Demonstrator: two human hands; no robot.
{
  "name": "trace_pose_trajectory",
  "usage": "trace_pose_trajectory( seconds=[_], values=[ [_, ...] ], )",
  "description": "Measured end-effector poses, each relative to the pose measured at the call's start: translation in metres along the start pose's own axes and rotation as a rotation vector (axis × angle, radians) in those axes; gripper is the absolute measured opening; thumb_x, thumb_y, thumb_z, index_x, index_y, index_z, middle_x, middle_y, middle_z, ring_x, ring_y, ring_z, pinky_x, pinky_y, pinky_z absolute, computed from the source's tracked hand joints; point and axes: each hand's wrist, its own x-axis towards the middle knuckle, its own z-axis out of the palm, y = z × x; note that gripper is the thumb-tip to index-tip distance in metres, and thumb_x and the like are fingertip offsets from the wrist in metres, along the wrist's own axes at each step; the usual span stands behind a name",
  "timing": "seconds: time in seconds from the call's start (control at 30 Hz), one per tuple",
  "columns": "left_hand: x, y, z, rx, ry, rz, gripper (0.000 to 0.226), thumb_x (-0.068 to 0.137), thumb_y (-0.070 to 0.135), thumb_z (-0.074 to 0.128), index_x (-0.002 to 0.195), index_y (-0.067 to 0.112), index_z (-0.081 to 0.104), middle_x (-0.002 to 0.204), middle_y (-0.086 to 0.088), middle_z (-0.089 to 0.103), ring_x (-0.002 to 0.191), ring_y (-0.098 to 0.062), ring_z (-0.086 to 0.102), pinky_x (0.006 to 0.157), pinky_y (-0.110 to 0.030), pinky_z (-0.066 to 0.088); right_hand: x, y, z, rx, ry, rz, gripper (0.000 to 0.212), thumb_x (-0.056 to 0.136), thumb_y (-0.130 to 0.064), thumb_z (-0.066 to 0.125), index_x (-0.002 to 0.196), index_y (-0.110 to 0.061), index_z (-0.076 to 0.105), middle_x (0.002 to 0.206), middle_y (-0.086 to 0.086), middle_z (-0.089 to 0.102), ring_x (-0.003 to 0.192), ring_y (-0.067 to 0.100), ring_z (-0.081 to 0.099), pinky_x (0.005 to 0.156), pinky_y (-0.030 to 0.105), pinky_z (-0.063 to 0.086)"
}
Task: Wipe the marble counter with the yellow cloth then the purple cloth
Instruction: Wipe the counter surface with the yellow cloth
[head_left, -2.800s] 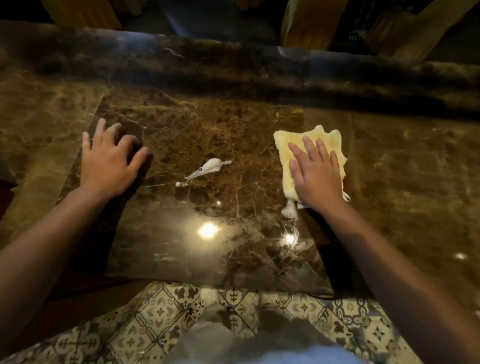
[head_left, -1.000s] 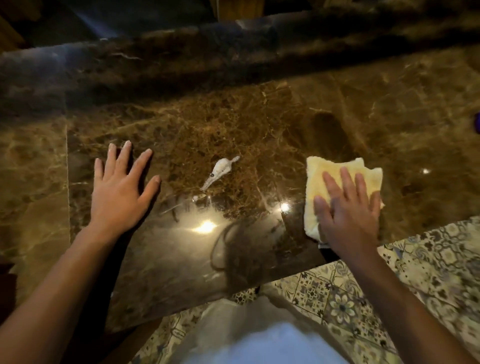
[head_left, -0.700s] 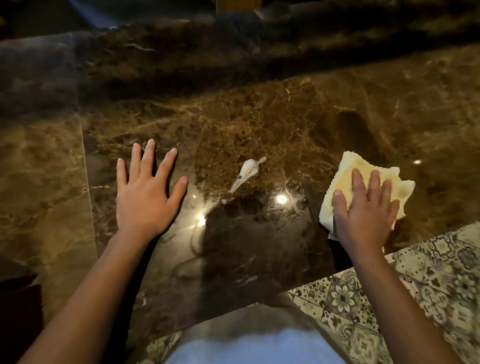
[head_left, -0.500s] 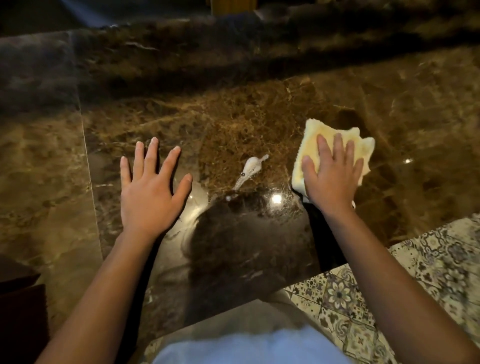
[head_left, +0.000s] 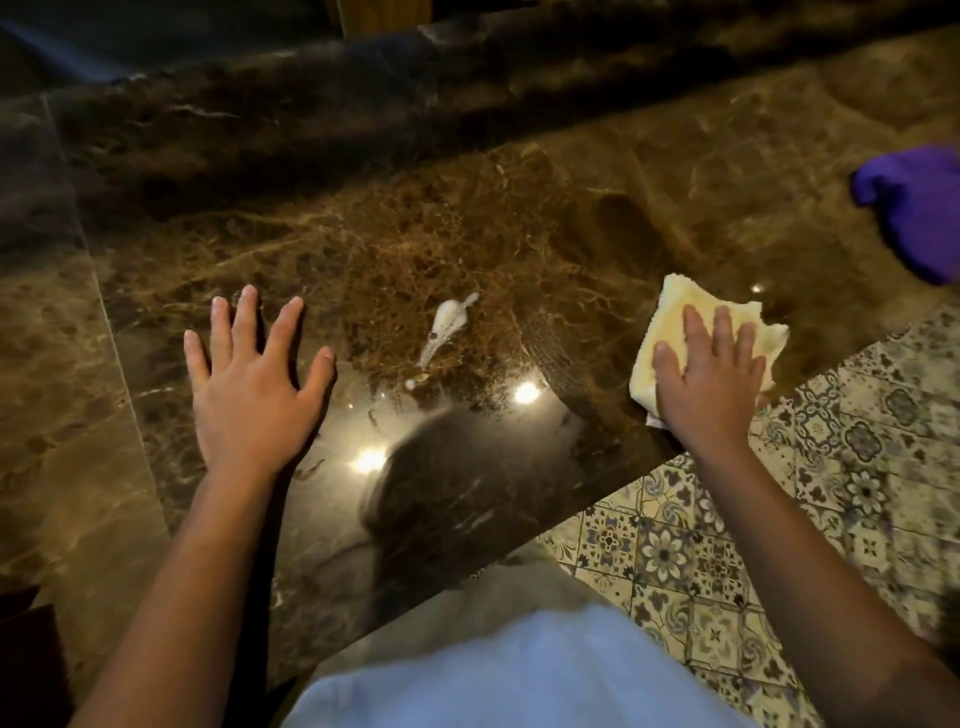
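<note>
Two bare hands lie on the brown marble tabletop (head_left: 597, 171). The right hand (head_left: 709, 384) presses flat on the folded yellow cloth (head_left: 670, 322) near the tabletop's front edge, fingers spread over it rather than pinching it; its grip is open. The left hand (head_left: 254, 384) rests palm down on bare marble, fingers splayed, holding nothing. Between the hands, apart from both, lies a small white smear (head_left: 445, 327) on the stone. The purple cloth (head_left: 919, 208) sits bunched at the far right, well apart from the yellow one. Patterned floor tiles (head_left: 810, 493) show below the tabletop's edge
</note>
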Motion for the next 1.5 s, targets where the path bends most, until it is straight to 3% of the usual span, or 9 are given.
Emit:
trace_pose_trajectory(
  seconds=[0.13,0.27,0.33,0.47,0.63,0.87,1.07,1.27,1.5],
  values=[
    [-0.001,-0.003,0.001,0.004,0.010,-0.002,0.070,0.098,0.067,0.025,0.160,0.032,0.029,0.173,-0.010,0.015,0.161,-0.031,0.004,0.127,-0.057,0.003,-0.045,-0.060,0.017,0.043,-0.009,-0.231,0.066,0.099,-0.052,0.032,0.159,-0.026,0.026,0.170,0.009,0.014,0.157,0.033,0.003,0.125,0.055,0.002],
    [-0.001,-0.004,0.004,0.005,0.014,0.005,0.068,0.100,0.066,0.027,0.159,0.033,0.028,0.173,-0.011,0.015,0.160,-0.031,0.005,0.127,-0.056,0.003,-0.078,-0.086,0.023,0.334,-0.080,-0.621,0.051,0.093,-0.021,0.045,0.141,-0.018,0.058,0.156,0.006,0.046,0.152,0.023,0.029,0.125,0.046,0.024],
    [0.000,-0.006,0.004,0.009,0.021,0.008,0.066,0.101,0.065,0.029,0.159,0.033,0.029,0.173,-0.011,0.016,0.160,-0.032,0.006,0.127,-0.056,0.003,-0.065,-0.068,0.017,0.357,-0.097,-0.717,0.050,0.090,-0.015,0.046,0.137,-0.016,0.061,0.151,0.005,0.052,0.149,0.020,0.036,0.124,0.042,0.028],
    [-0.001,-0.007,0.004,0.019,0.029,-0.014,0.064,0.102,0.062,0.033,0.159,0.032,0.030,0.173,-0.011,0.016,0.160,-0.032,0.006,0.127,-0.056,0.002,-0.015,-0.018,0.007,0.218,0.002,-0.441,0.050,0.096,-0.030,0.043,0.145,-0.023,0.051,0.158,0.005,0.043,0.153,0.026,0.026,0.121,0.059,0.022],
    [-0.001,-0.002,0.004,0.011,0.024,-0.014,0.064,0.102,0.061,0.035,0.159,0.033,0.030,0.173,-0.010,0.017,0.161,-0.031,0.006,0.127,-0.056,0.003,0.042,-0.033,0.004,0.108,0.049,-0.171,0.063,0.096,-0.050,0.036,0.154,-0.024,0.038,0.167,0.007,0.025,0.156,0.030,0.013,0.125,0.054,0.009],
    [-0.001,-0.002,0.004,0.015,0.025,-0.017,0.064,0.102,0.060,0.036,0.159,0.032,0.030,0.173,-0.011,0.017,0.161,-0.030,0.005,0.127,-0.057,0.004,0.041,-0.118,0.015,0.048,-0.045,-0.436,0.063,0.098,-0.056,0.033,0.156,-0.032,0.033,0.169,0.006,0.020,0.157,0.032,0.010,0.125,0.053,0.006],
    [0.000,-0.001,0.005,0.019,0.032,-0.023,0.063,0.102,0.060,0.038,0.159,0.033,0.031,0.172,-0.010,0.018,0.160,-0.030,0.007,0.128,-0.056,0.004,-0.048,-0.083,0.023,0.056,-0.085,-0.628,0.061,0.102,-0.051,0.030,0.157,-0.022,0.033,0.168,0.007,0.022,0.157,0.028,0.010,0.126,0.051,0.009],
    [0.000,-0.002,0.006,0.035,0.042,-0.027,0.064,0.102,0.061,0.036,0.159,0.034,0.031,0.172,-0.010,0.019,0.160,-0.030,0.008,0.128,-0.055,0.005,-0.003,-0.048,0.015,0.041,-0.045,-0.437,0.067,0.098,-0.054,0.030,0.159,-0.024,0.027,0.170,0.006,0.017,0.157,0.026,0.006,0.126,0.051,0.006],
    [-0.001,0.000,0.005,0.027,0.043,-0.033,0.067,0.099,0.064,0.033,0.158,0.033,0.033,0.172,-0.009,0.021,0.160,-0.029,0.009,0.128,-0.055,0.005,0.078,-0.107,0.011,0.074,-0.001,-0.225,0.067,0.097,-0.053,0.033,0.157,-0.025,0.030,0.170,0.010,0.018,0.157,0.034,0.007,0.125,0.056,0.005]
  ],
)
